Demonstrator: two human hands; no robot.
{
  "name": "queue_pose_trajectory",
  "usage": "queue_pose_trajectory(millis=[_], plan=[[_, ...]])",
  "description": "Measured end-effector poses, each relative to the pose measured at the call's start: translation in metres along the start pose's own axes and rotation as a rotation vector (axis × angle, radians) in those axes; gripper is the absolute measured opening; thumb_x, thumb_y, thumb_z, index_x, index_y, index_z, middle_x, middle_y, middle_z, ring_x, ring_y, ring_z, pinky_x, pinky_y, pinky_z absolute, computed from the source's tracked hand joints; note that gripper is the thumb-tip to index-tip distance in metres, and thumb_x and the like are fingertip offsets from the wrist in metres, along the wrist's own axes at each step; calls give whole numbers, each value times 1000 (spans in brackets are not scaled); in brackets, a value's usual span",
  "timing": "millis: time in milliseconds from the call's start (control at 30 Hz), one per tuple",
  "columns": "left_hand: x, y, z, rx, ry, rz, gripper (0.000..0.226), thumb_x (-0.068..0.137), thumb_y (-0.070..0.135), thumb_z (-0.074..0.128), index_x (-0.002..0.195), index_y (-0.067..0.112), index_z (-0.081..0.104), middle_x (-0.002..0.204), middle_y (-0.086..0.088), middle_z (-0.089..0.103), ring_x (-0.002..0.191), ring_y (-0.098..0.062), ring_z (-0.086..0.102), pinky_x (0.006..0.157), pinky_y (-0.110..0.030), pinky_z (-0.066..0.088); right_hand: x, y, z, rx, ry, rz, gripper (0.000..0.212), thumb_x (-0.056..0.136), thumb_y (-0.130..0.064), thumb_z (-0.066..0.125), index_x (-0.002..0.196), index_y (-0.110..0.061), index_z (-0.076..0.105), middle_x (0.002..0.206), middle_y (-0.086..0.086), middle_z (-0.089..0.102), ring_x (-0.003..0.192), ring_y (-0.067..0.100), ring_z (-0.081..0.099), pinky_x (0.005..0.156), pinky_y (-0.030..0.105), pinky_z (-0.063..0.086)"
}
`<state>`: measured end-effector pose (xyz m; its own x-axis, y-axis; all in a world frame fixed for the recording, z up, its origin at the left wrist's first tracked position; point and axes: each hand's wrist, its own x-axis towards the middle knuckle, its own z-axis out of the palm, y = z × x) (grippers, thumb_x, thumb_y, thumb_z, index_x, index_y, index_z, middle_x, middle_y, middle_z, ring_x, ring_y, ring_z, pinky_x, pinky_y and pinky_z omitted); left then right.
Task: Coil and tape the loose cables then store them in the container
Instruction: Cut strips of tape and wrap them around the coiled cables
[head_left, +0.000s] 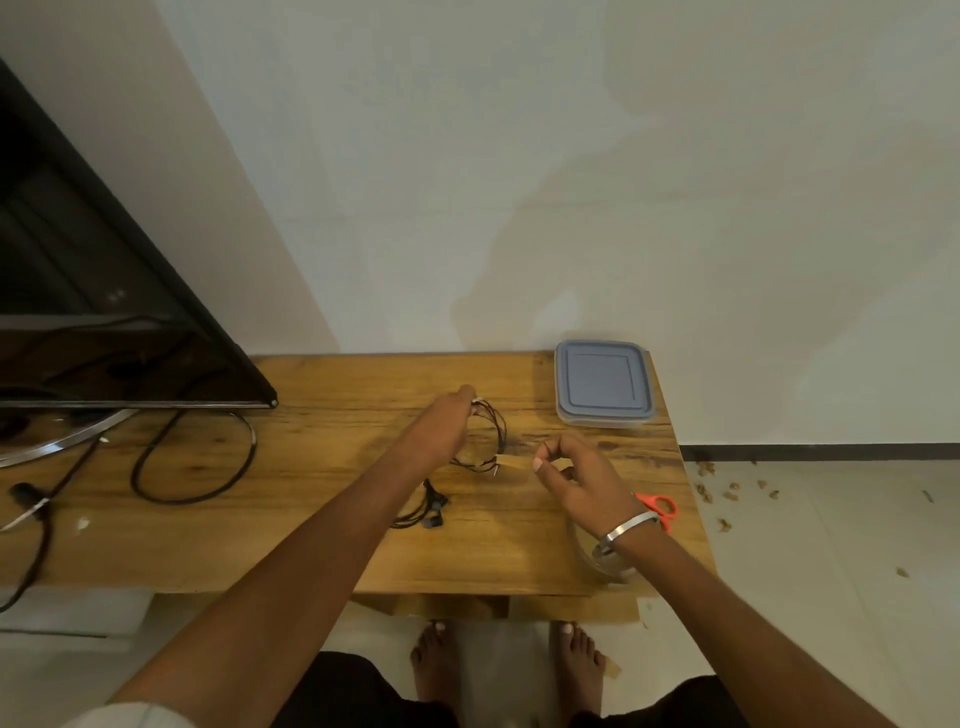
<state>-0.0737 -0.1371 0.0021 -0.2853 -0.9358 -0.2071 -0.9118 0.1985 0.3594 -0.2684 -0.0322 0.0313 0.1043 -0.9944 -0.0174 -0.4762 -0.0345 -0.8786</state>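
A thin dark cable (493, 431) is looped into a coil on the wooden table (322, 467). My left hand (447, 421) grips the coil at its far left side. My right hand (571, 473) pinches a strip of tan tape (511, 461) that is stuck on the near side of the coil. A second dark cable with connectors (428, 509) lies loose on the table beside my left forearm. The container (602, 382), clear with a grey-blue lid on it, stands at the table's back right corner.
A tape roll (605, 558) lies under my right wrist near the front edge, with orange-handled scissors (660, 506) beside it. A black TV (104, 291) and its thick black cord (197, 457) take up the left of the table. Debris litters the floor at right.
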Motion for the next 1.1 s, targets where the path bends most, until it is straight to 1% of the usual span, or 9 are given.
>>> queue_pose_trajectory(millis=[167, 267, 367, 500, 633, 800, 867, 967, 1100], plan=[[-26, 5, -24, -8, -59, 40, 15, 99, 0, 41, 109, 9, 48, 107, -14, 60, 70, -18, 51, 54, -31, 37, 1, -24, -10, -64, -19, -53, 7, 89, -20, 61, 84, -21, 56, 90, -7, 51, 84, 6, 51, 65, 12, 43], [-45, 12, -36, 0, -107, 109, 15, 99, 0, 38, 110, 7, 47, 122, -18, 59, 89, -26, 57, 66, -36, 45, -1, -37, -15, -97, -67, -94, 9, 87, -24, 63, 82, -23, 56, 91, -5, 51, 84, 5, 50, 67, 16, 44], [-67, 24, -50, 33, -136, 193, 12, 100, 4, 38, 104, 10, 47, 113, -16, 60, 89, -26, 54, 70, -38, 43, -5, -55, -20, -101, -156, -129, 10, 85, -26, 67, 82, -24, 58, 97, -3, 53, 90, 7, 52, 78, 22, 48], [-90, 40, -65, 57, -179, 320, 22, 93, -4, 46, 93, 17, 41, 90, 5, 49, 82, -17, 44, 65, -29, 32, -9, -76, -27, 0, -345, -116, 13, 85, -23, 68, 78, -29, 58, 101, 0, 50, 97, 8, 51, 83, 19, 45], [-104, 47, -75, 8, -151, 375, 26, 95, 1, 48, 94, 27, 42, 91, 6, 48, 82, -16, 47, 73, -36, 44, -17, -82, -32, 92, -409, -97, 4, 87, -22, 66, 85, -21, 62, 104, -5, 53, 109, 13, 52, 96, 28, 43], [-114, 51, -84, -94, -47, 304, 16, 97, -1, 43, 98, 15, 41, 94, -6, 47, 80, -21, 42, 63, -32, 33, -26, -78, -26, 445, -409, 31, 5, 88, -19, 62, 88, -16, 59, 97, -8, 62, 100, 18, 66, 89, 34, 53], [-116, 51, -82, -137, -7, 275, 13, 97, -2, 41, 97, 11, 41, 95, -11, 47, 83, -26, 45, 66, -35, 37, -27, -75, -22, 603, -407, 60, 7, 87, -18, 63, 88, -13, 57, 90, -3, 61, 99, 25, 67, 88, 38, 53], [-119, 49, -74, -215, 55, 238, 20, 91, -10, 39, 94, 10, 40, 96, -15, 48, 93, -30, 49, 75, -39, 39, -28, -76, -20, 714, -378, 85, 4, 89, -14, 58, 87, -14, 55, 83, 0, 57, 88, 21, 65, 77, 33, 52], [-124, 48, -64, -278, 120, 189, 11, 96, -4, 36, 97, 5, 43, 88, -11, 46, 78, -22, 41, 65, -32, 30, -28, -76, -18, 723, -350, 91, 6, 90, -13, 56, 85, -15, 53, 75, 0, 52, 72, 14, 55, 57, 21, 36]])
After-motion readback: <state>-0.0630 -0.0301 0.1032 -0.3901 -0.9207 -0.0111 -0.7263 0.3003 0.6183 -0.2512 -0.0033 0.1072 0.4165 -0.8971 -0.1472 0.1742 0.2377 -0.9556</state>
